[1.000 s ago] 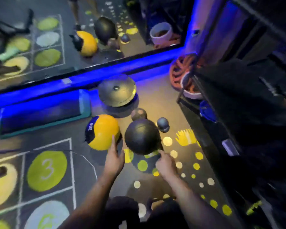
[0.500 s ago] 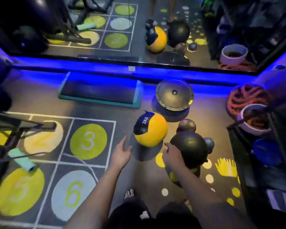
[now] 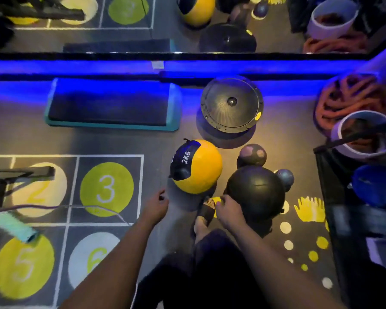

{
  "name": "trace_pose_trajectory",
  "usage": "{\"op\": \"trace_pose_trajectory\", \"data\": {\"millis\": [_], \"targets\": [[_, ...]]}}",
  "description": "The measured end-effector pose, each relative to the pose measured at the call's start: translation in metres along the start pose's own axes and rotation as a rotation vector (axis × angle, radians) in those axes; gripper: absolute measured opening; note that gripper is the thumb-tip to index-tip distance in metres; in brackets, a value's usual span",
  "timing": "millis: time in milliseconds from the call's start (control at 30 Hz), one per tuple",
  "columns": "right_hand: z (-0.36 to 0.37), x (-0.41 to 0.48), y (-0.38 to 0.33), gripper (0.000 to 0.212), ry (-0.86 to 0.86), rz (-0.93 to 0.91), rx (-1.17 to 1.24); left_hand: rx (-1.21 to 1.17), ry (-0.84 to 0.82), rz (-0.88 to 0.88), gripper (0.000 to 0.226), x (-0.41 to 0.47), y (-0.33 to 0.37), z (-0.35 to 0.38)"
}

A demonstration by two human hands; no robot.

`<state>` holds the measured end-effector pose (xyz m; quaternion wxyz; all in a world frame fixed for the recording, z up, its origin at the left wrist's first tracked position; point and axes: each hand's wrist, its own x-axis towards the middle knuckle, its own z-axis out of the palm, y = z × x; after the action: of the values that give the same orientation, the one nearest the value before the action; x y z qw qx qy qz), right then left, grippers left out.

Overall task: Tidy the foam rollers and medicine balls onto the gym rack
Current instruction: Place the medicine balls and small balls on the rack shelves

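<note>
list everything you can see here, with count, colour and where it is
medicine ball: 1, yellow and black, marked 2KG, floor centre
large ball: 1, black, right of medicine ball
patchy small ball: 1, dark, behind large ball
grey-blue small ball: 1, right of large ball
balance dome: 1, black, near mirror
step platform: 1, teal and black, left of dome
rope: 1 coil, orange, far right
bucket: 1, white, below rope
rack: 1, black, right edge
left hand: near medicine ball, holding nothing
right hand: on large ball
</note>
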<state>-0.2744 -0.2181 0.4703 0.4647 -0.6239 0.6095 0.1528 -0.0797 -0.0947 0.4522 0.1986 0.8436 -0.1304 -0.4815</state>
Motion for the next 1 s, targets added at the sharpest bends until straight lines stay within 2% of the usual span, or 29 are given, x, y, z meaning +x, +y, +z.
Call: {"op": "trace_pose_trajectory", "data": {"millis": [233, 333, 533, 667, 767, 867, 900, 1000], "targets": [[0.024, 0.149, -0.024, 0.038, -0.053, 0.022, -0.06, 0.029, 0.032, -0.165, 0.039, 0.16, 0.021, 0.026], [0.056, 0.214, -0.009, 0.037, -0.037, 0.052, -0.045, 0.067, -0.016, -0.268, 0.022, 0.23, 0.014, 0.051], [0.128, 0.311, 0.038, 0.036, -0.02, 0.125, -0.025, 0.171, -0.152, -0.446, 0.043, 0.371, -0.057, 0.102], [0.166, 0.329, 0.073, 0.034, -0.056, 0.159, -0.061, -0.169, -0.109, -0.579, 0.042, 0.418, -0.098, 0.141], [0.178, 0.324, 0.088, 0.035, -0.052, 0.192, -0.071, -0.387, -0.156, -0.623, 0.045, 0.423, -0.108, 0.155], [0.179, 0.319, 0.087, 0.039, -0.06, 0.236, -0.063, -0.686, -0.06, -0.624, 0.043, 0.42, -0.094, 0.152], [0.178, 0.317, 0.082, 0.039, -0.07, 0.239, -0.071, -0.728, -0.054, -0.598, 0.042, 0.418, -0.088, 0.149], [0.172, 0.312, 0.051, 0.037, -0.066, 0.203, -0.07, -0.651, -0.053, -0.504, 0.04, 0.405, -0.06, 0.138]]}}
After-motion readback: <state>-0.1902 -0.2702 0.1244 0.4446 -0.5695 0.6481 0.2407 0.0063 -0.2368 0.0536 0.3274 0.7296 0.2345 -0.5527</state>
